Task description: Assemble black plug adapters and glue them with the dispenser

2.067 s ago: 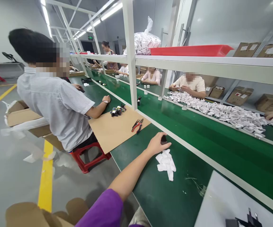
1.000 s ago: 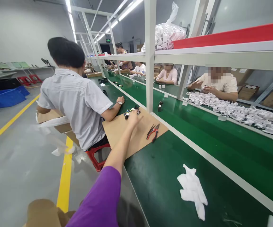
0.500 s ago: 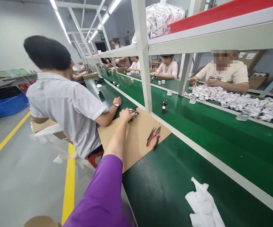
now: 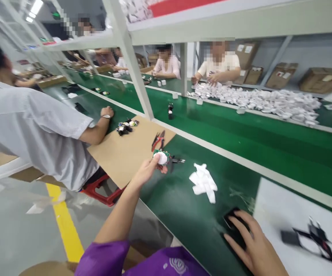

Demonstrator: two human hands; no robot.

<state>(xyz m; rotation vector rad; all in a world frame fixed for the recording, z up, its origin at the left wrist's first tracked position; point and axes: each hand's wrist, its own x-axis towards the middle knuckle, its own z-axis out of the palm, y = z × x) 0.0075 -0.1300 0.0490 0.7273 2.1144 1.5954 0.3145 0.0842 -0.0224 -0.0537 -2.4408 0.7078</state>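
My left hand (image 4: 150, 168) is closed around a green circuit board (image 4: 155, 152) with a white round piece (image 4: 162, 158) on its face. From its right side stick out a black part and a black two-pin plug (image 4: 177, 160). Behind it, red-handled pliers (image 4: 157, 142) and black tweezers lie on a brown cardboard sheet (image 4: 111, 153). At lower right, my right hand (image 4: 255, 241) rests with fingers spread over a flat black object (image 4: 239, 230) on the green table; its kind cannot be told. Right of it, a black plug assembly (image 4: 315, 237) lies on a white sheet (image 4: 269, 195).
White strips (image 4: 203, 182) lie between my hands. Several board-and-plug assemblies (image 4: 125, 126) sit on the cardboard's far part. A co-worker's arm (image 4: 95, 130) leans beside it. A white post (image 4: 134, 65) borders the green conveyor (image 4: 212, 130). Across it is a pile of white parts (image 4: 255, 99).
The view has swung right. My left hand has come back from the assemblies on the cardboard, now carrying a board with a plug. My right hand has entered the view at lower right.
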